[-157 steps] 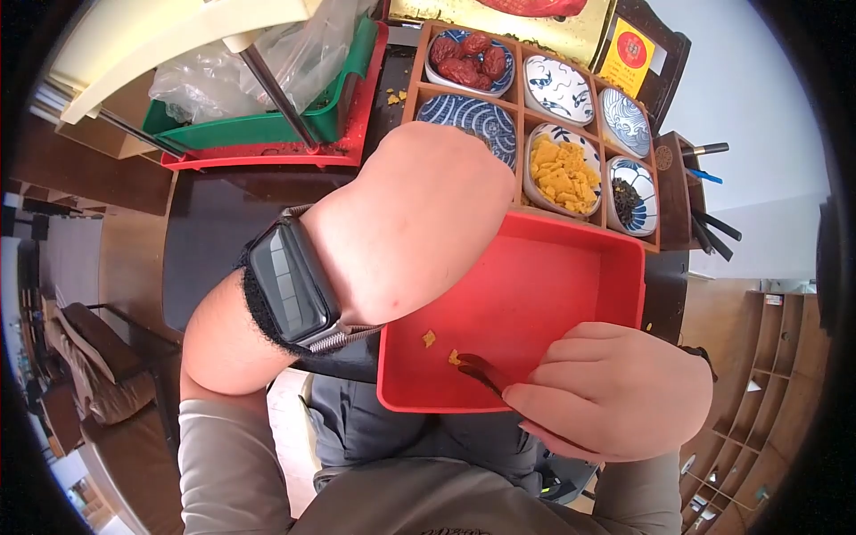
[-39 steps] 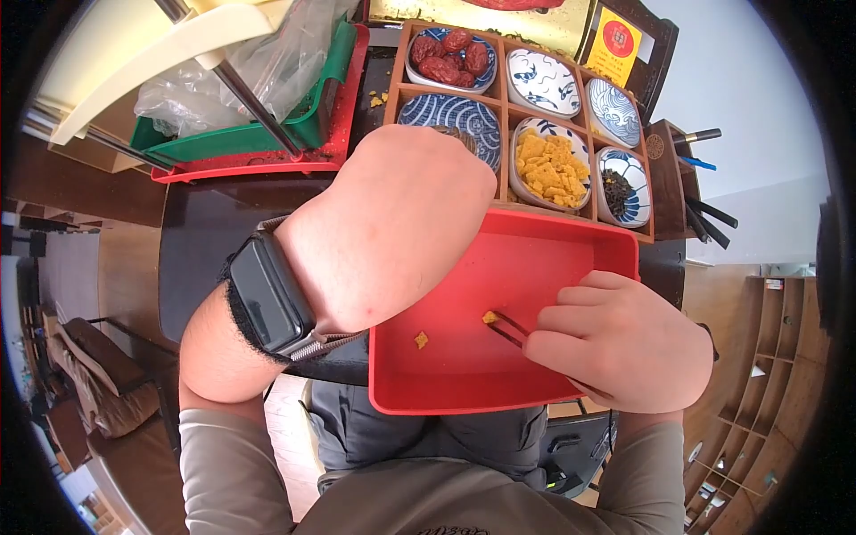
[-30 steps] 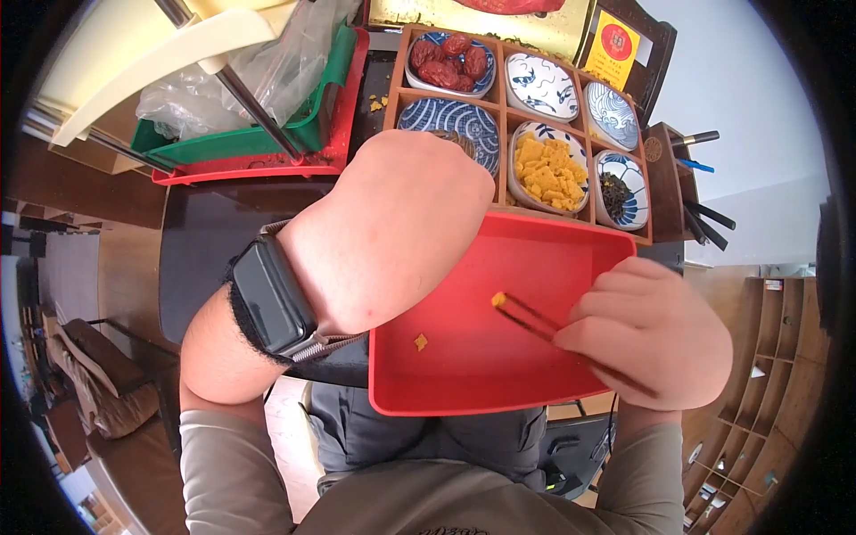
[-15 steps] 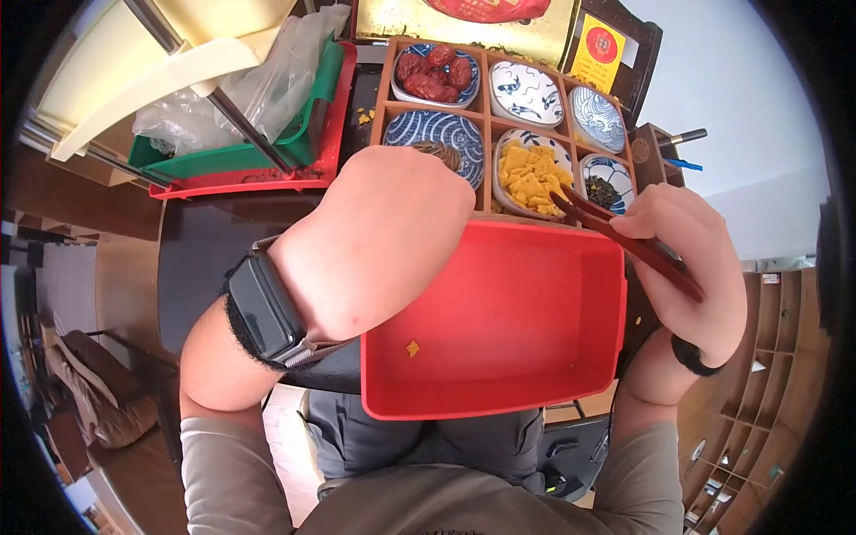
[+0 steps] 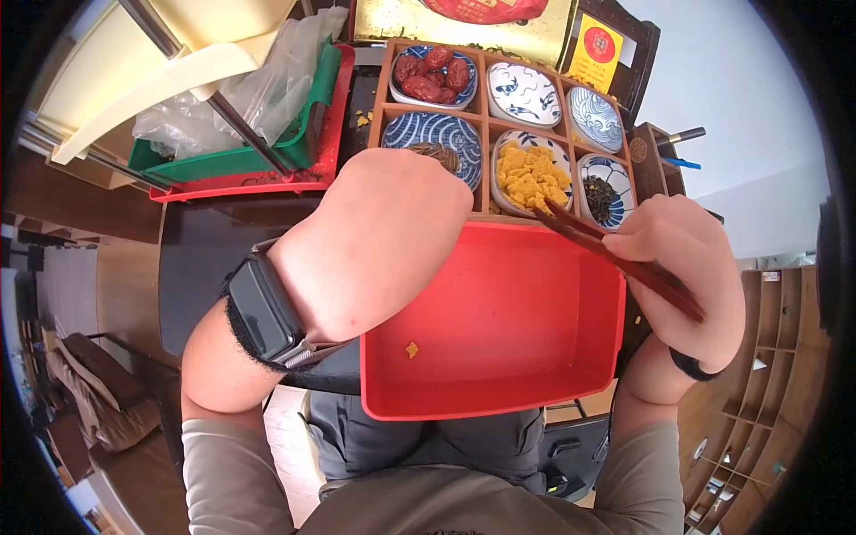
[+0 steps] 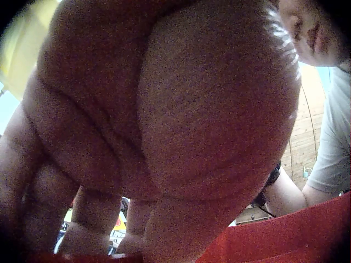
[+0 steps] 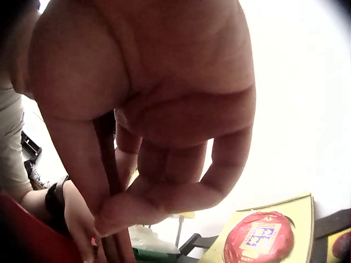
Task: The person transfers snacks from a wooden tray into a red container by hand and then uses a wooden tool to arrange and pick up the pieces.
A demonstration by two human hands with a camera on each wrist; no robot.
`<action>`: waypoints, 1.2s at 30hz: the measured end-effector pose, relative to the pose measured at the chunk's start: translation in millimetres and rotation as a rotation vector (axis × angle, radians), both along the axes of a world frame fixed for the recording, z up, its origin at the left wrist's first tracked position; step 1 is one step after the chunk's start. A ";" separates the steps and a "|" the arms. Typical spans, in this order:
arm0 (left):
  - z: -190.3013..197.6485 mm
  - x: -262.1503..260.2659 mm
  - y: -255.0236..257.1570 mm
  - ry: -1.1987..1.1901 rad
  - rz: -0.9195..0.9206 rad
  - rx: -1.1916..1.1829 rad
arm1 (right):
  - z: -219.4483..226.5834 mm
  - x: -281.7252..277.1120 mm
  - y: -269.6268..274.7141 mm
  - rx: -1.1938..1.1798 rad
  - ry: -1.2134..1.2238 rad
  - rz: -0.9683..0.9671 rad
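Observation:
My left hand (image 5: 370, 245) grips the back-left wall of the red box (image 5: 499, 406); its fingertips are hidden in the head view. In the left wrist view, the thumb of that hand (image 6: 164, 126) is in front of the red wall and the other fingers go behind it. My right hand (image 5: 682, 263) holds dark red wooden tweezers (image 5: 637, 267), whose tips are at the front edge of the bowl of yellow pieces (image 5: 530, 174). The right wrist view shows thumb and fingers of this hand (image 7: 159, 120) pinching the tweezers. One yellow piece (image 5: 412, 350) lies in the box.
Behind the box, a wooden divided tray (image 5: 486, 134) holds bowls of red dates (image 5: 428, 76), dark leaves (image 5: 599, 198) and other items. A green bin (image 5: 223, 165) with plastic bags stands at left, a pen holder (image 5: 655, 160) at right.
My right hand has moved from over the red box up to the yellow bowl. The piece at the tweezers' tips is no longer there, and the tips have since drawn slightly toward the box.

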State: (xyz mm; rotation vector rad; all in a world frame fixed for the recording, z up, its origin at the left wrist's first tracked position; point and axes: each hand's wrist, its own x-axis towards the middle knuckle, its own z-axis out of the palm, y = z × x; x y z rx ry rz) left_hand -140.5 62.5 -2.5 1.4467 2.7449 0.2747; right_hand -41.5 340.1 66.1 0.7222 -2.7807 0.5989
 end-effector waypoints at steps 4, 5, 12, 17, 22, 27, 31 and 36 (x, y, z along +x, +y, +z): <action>-0.8 -0.9 -1.3 -0.012 -0.012 0.007 | 4.0 -3.2 -3.2 0.058 -0.031 0.218; -1.6 -0.7 -1.8 -0.002 -0.018 0.021 | 3.7 -3.6 -4.2 0.066 -0.030 0.291; -3.9 0.1 -3.1 -0.009 -0.018 0.052 | 1.5 6.2 -30.5 0.065 -0.064 0.530; 0.8 0.3 0.5 -0.033 -0.008 -0.019 | -4.2 10.9 -57.3 0.173 -0.111 0.549; -4.5 -0.1 -0.7 0.013 -0.032 0.011 | -9.3 12.9 -75.9 0.298 -0.137 0.592; -3.3 0.7 0.4 0.006 -0.018 0.001 | -9.0 4.6 -87.3 0.308 -0.274 0.643; -7.1 1.5 -1.0 0.022 -0.029 0.084 | -16.2 2.7 -91.8 0.267 -0.359 0.617; -6.7 1.0 -0.6 0.026 -0.027 0.059 | -14.8 -0.1 -98.6 0.283 -0.365 0.625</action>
